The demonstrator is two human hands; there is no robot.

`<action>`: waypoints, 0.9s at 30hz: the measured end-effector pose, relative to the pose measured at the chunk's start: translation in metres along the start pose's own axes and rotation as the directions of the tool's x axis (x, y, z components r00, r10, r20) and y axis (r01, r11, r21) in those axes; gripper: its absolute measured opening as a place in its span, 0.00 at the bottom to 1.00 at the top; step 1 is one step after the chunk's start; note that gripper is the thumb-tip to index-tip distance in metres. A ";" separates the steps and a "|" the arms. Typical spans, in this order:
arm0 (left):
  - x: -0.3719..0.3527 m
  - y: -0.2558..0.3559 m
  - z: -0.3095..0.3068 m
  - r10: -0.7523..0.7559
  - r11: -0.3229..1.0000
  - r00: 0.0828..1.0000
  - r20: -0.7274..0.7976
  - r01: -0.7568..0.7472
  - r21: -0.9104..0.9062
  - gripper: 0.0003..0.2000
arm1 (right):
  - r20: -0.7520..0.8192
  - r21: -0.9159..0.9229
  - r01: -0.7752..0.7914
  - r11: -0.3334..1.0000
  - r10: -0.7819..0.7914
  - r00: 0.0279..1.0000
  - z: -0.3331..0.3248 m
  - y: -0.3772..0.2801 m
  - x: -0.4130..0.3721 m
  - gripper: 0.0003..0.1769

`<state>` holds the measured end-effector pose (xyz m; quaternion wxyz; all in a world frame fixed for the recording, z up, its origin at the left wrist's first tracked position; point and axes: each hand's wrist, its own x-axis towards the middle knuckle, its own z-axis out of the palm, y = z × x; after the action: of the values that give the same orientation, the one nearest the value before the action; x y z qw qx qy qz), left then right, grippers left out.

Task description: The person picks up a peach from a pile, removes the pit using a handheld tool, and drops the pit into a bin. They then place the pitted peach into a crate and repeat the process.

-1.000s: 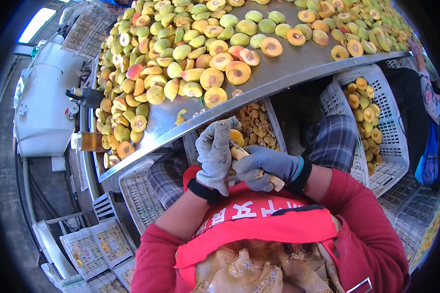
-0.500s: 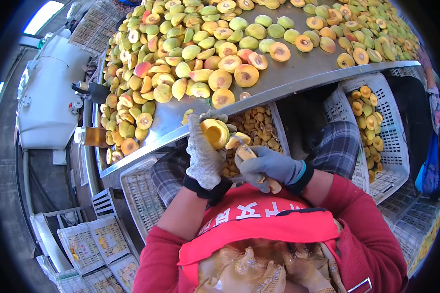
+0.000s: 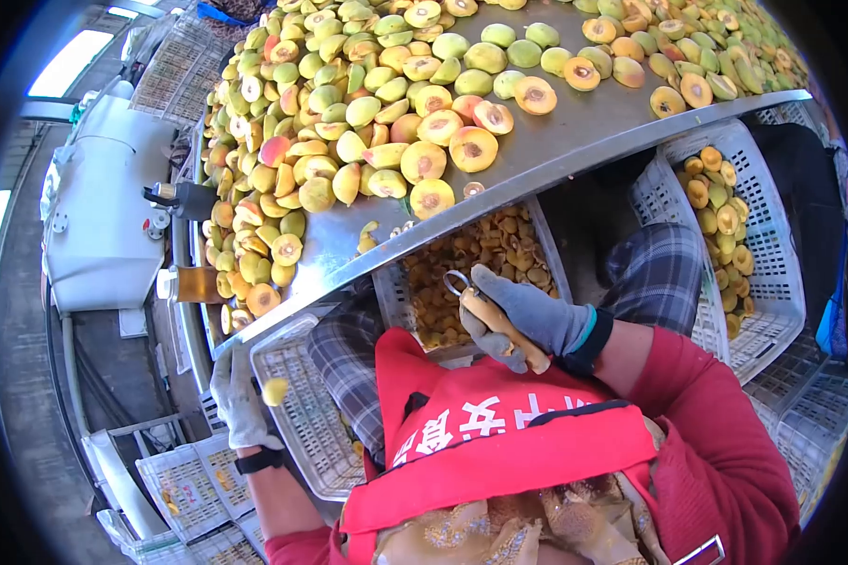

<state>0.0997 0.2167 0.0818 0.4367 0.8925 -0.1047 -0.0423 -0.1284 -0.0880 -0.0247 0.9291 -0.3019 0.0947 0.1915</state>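
Note:
My right hand (image 3: 542,325), in a grey glove, is wrapped around the wooden handle of a pitting knife (image 3: 501,327) with a metal loop at its tip. Out at the left, my gloved left hand (image 3: 240,400) has its fingers stretched and holds nothing. Just right of it, a small yellow peach half (image 3: 274,391) appears in the air, apart from the fingers, over the rim of a white crate (image 3: 297,443). Many cut peach halves (image 3: 424,161) lie on the metal table (image 3: 575,127) in front of me.
Between my knees, under the table edge, a crate (image 3: 398,299) holds brownish pits and scraps (image 3: 481,254). At the right, a white crate (image 3: 773,226) contains peach halves. A white tank (image 3: 104,207) and stacked crates (image 3: 193,480) stand at the left. Another person's dark-clothed leg (image 3: 796,188) is at far right.
My left hand has moved from the middle to the far left and let go of the peach half. My right hand still grips the pitting knife, now apart from any fruit.

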 end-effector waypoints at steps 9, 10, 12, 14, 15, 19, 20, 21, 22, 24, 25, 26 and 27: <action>0.028 0.101 0.210 0.350 0.886 0.753 0.557 -0.460 0.066 0.20 | -0.087 -0.067 0.001 0.998 -0.007 0.996 -0.011 0.002 -0.001 0.33; 0.037 0.100 0.230 0.417 0.821 0.673 0.611 -0.567 0.064 0.20 | -0.100 -0.077 0.011 0.997 -0.019 0.995 -0.011 0.001 -0.002 0.33; 0.051 0.094 0.257 0.482 0.610 0.499 0.720 -0.781 0.133 0.22 | -0.126 -0.101 0.033 0.994 -0.045 0.991 -0.011 -0.003 -0.002 0.34; 0.056 0.094 0.264 0.427 0.622 0.521 0.739 -0.763 0.179 0.23 | -0.121 -0.070 0.034 0.997 -0.043 0.992 -0.012 -0.004 -0.004 0.33; 0.057 0.097 0.265 0.403 0.596 0.526 0.749 -0.772 0.222 0.23 | -0.116 -0.051 0.033 0.998 -0.039 0.992 -0.013 -0.004 -0.004 0.33; 0.061 0.103 0.264 0.263 0.560 0.572 0.777 -0.746 0.360 0.24 | -0.137 -0.090 0.027 0.996 -0.039 0.990 -0.007 -0.008 -0.004 0.33; 0.063 0.102 0.264 0.228 0.555 0.579 0.783 -0.738 0.384 0.24 | -0.139 -0.101 0.030 0.994 -0.043 0.989 -0.006 -0.009 -0.005 0.33; 0.062 0.103 0.262 0.263 0.586 0.587 0.765 -0.728 0.356 0.23 | -0.143 -0.112 0.035 0.993 -0.051 0.988 -0.006 -0.009 -0.006 0.33; 0.060 0.104 0.258 0.258 0.681 0.653 0.712 -0.645 0.346 0.22 | -0.154 -0.090 0.037 0.995 -0.051 0.987 -0.006 -0.008 -0.006 0.32; 0.048 0.106 0.243 0.213 0.841 0.770 0.601 -0.458 0.289 0.22 | -0.176 -0.043 0.042 0.998 -0.049 0.983 -0.008 -0.006 -0.005 0.31; 0.041 0.106 0.234 0.193 0.937 0.820 0.539 -0.317 0.145 0.21 | -0.175 -0.065 0.088 0.994 -0.099 0.980 -0.007 -0.010 -0.008 0.29; 0.034 0.098 0.228 0.267 0.961 0.865 0.424 -0.274 -0.045 0.17 | -0.176 -0.082 0.131 0.988 -0.144 0.974 -0.004 -0.013 -0.013 0.28; 0.025 0.096 0.220 0.239 0.952 0.876 0.419 -0.126 -0.280 0.18 | -0.175 -0.094 0.163 0.982 -0.178 0.968 0.000 -0.014 -0.017 0.26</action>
<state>0.0730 -0.0153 0.0227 0.5090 0.7840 -0.2809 -0.2176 -0.1381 -0.1034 -0.0127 0.9167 -0.3619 0.1457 0.0860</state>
